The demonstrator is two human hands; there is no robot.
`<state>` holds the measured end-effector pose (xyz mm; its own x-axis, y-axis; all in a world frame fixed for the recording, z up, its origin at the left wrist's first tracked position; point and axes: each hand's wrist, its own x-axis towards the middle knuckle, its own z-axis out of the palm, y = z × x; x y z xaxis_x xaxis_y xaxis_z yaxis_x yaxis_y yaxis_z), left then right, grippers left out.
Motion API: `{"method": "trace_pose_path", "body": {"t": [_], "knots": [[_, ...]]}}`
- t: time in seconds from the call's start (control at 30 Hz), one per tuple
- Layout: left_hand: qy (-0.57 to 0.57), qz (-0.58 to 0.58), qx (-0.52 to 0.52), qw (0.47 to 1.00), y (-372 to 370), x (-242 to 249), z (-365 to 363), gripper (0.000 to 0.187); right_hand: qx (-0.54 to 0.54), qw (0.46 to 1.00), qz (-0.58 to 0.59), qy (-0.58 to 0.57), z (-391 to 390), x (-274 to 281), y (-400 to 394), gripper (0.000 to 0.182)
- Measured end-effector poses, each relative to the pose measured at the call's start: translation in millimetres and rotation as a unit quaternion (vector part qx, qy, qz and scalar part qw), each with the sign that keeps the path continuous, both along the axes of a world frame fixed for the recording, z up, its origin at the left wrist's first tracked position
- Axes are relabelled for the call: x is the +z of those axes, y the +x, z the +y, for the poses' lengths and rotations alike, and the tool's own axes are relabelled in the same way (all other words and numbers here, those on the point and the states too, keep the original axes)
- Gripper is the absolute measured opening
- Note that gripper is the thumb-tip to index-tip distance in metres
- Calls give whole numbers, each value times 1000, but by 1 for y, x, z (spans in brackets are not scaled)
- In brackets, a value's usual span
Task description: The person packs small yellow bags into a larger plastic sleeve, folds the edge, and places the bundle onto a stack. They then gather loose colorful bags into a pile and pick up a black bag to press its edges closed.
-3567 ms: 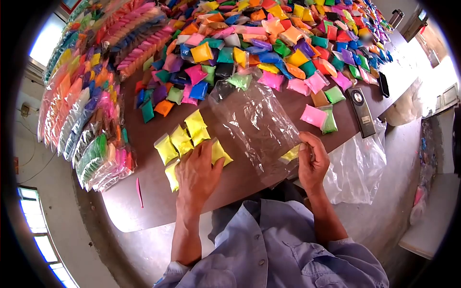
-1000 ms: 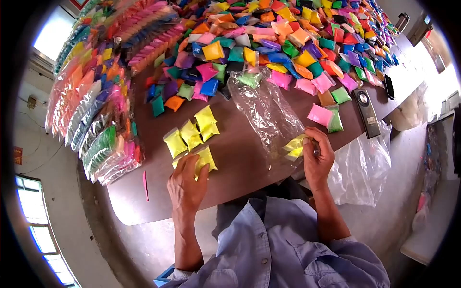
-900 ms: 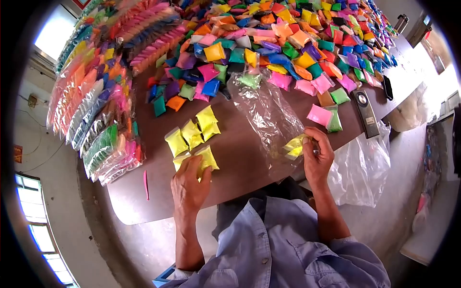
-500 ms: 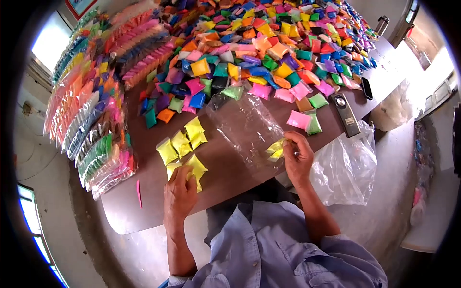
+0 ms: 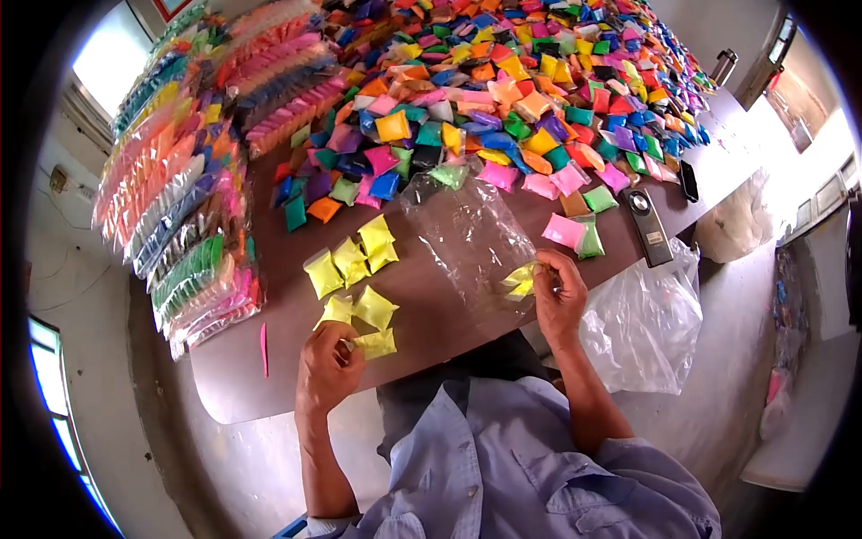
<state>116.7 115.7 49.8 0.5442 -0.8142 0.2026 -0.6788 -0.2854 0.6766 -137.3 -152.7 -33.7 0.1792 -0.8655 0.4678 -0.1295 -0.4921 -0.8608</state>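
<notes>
My left hand [image 5: 329,366] is closed at the table's near edge, its fingertips pinching the corner of a small yellow packet [image 5: 375,343]. Just beyond it lie several more yellow packets [image 5: 350,262] in a loose cluster. My right hand [image 5: 562,295] has its thumb and fingers pressed together on another yellow packet [image 5: 519,282], which overlaps the near end of a clear plastic bag [image 5: 467,235] lying flat on the table.
A big heap of coloured packets [image 5: 489,117] covers the far table [image 5: 269,395]. Rows of filled bags [image 5: 166,216] are stacked on the left. A pink stick [image 5: 264,349] lies front left. On the right are a dark phone-like device [image 5: 648,226], a black object [image 5: 689,181] and a hanging clear bag [image 5: 642,314].
My left hand has drawn back toward the table's near edge, with a yellow packet at its fingertips. The right hand keeps its grip almost in place. The view has shifted slightly.
</notes>
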Motion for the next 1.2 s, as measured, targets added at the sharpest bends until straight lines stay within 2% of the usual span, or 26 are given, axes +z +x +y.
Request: {"method": "trace_pose_path", "body": {"t": [0.07, 0.1, 0.17, 0.3, 0.4, 0.5, 0.57, 0.7, 0.93, 1.07, 1.2], "knots": [[86, 72, 29, 993, 0, 7, 4, 13, 7, 1000, 0, -1, -2, -4, -1, 18], [87, 75, 30, 993, -1, 8, 4, 13, 9, 1000, -3, -4, -2, -5, -1, 18], [25, 121, 36, 992, -6, 9, -1, 14, 7, 1000, 11, 12, -2, -7, -2, 18], [-9, 139, 34, 990, -20, 17, -42, 17, 0, 998, 5, 59, 2, 2, -1, 21], [-38, 169, -1, 985, -37, 16, -92, 19, 1, 999, 7, 50, 2, 2, -1, 20], [-41, 150, -62, 986, -50, 1, -135, 21, 0, 999, 13, 45, 4, 6, -1, 20], [-91, 21, -113, 989, -57, -5, -154, 18, -4, 999, 27, 45, 3, 8, -2, 20], [-102, -53, -158, 981, -65, -21, -181, 17, 4, 998, 34, 45, 3, 12, -2, 21], [-93, -52, -195, 975, -77, -31, -203, 20, 17, 998, 42, 39, 1, 17, -2, 29], [-84, -9, -207, 975, -76, -34, -206, 23, 24, 997, 76, -16, -4, 18, -1, 34], [-70, 44, -186, 979, -78, -36, -204, 26, 39, 995, 87, -13, -5, 16, 0, 34]]}}
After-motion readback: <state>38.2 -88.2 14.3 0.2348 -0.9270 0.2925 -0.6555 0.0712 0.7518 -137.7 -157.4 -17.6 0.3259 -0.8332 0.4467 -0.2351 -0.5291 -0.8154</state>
